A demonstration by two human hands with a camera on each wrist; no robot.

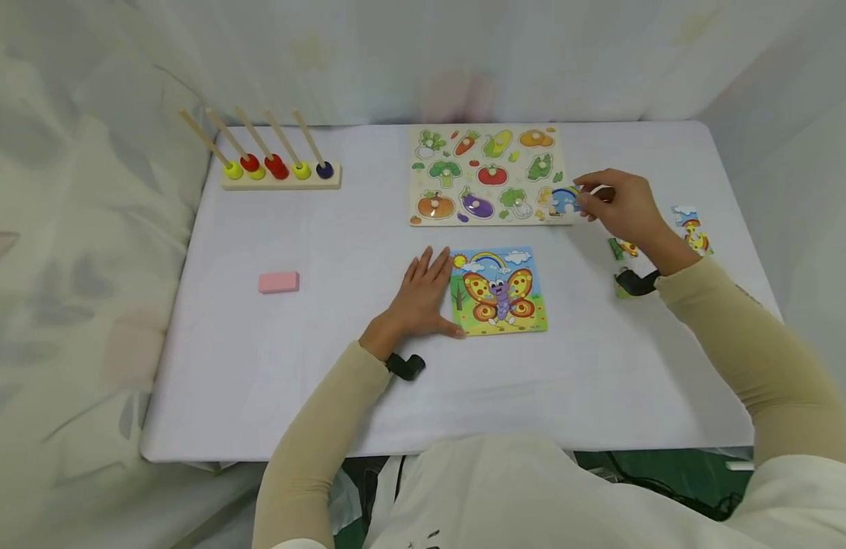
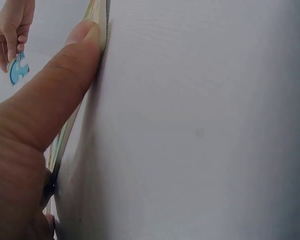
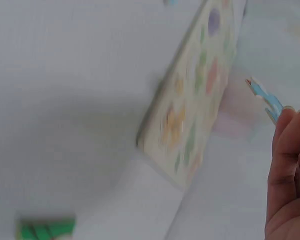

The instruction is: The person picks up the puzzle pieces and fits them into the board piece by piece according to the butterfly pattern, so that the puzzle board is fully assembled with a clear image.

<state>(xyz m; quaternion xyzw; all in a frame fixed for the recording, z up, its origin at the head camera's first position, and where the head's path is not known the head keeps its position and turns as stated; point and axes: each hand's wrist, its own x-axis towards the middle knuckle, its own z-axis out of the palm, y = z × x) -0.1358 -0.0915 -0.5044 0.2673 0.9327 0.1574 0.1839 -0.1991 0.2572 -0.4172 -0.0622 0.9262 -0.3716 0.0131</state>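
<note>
A square butterfly puzzle [image 1: 500, 297] lies flat in the middle of the white table. My left hand [image 1: 421, 299] rests along its left side with the fingers spread, its thumb at the near left corner. In the left wrist view, the left thumb [image 2: 60, 82] lies straight along the board's edge. Farther right, my right hand [image 1: 625, 202] pinches a blue jigsaw piece [image 1: 565, 200] showing part of a rainbow, between thumb and fingers. The piece overlaps the near right corner of the vegetable board [image 1: 464, 178] in the head view. In the right wrist view, the jigsaw piece [image 3: 270, 104] juts from the fingertips.
Several loose jigsaw pieces [image 1: 693, 230] lie at the right, partly hidden under the right wrist. A wooden bead stacker [image 1: 282, 184] with upright pegs stands at the back left. A pink block [image 1: 279, 282] sits on the left of the table [image 1: 327, 366].
</note>
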